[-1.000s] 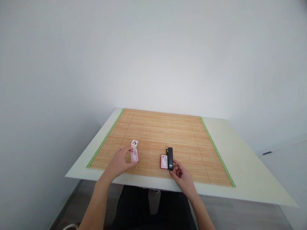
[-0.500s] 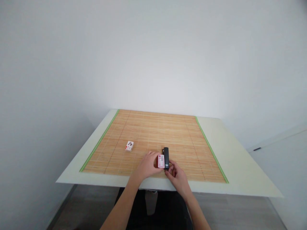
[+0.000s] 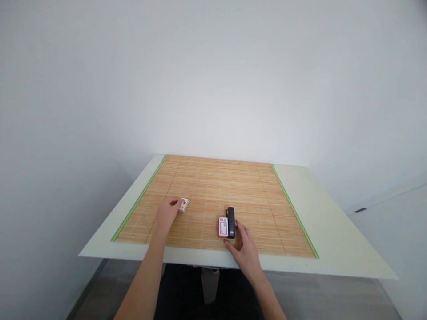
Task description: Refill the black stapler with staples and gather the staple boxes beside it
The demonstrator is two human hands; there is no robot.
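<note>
At the left of the bamboo mat, my left hand [image 3: 167,213] is closed, its thumb and fingertips gripping the left side of a small white box [image 3: 183,205] with a dark picture on top. A black stapler [image 3: 231,222] lies lengthwise near the front of the mat. Flush against its left side is a red and white box [image 3: 223,227] with a printed label. My right hand [image 3: 246,251] rests just right of and in front of these two, fingers apart, index finger beside the stapler and thumb close to the box's front corner.
The bamboo mat [image 3: 220,182] with green side edges covers most of a white table [image 3: 336,231]. Behind the table stands a white wall [image 3: 213,89]. The table's front edge runs close to my lap.
My left hand has left the red and white box beside the stapler and moved left to the small white box, which has shifted slightly right. My right hand's fingers have spread a little.
</note>
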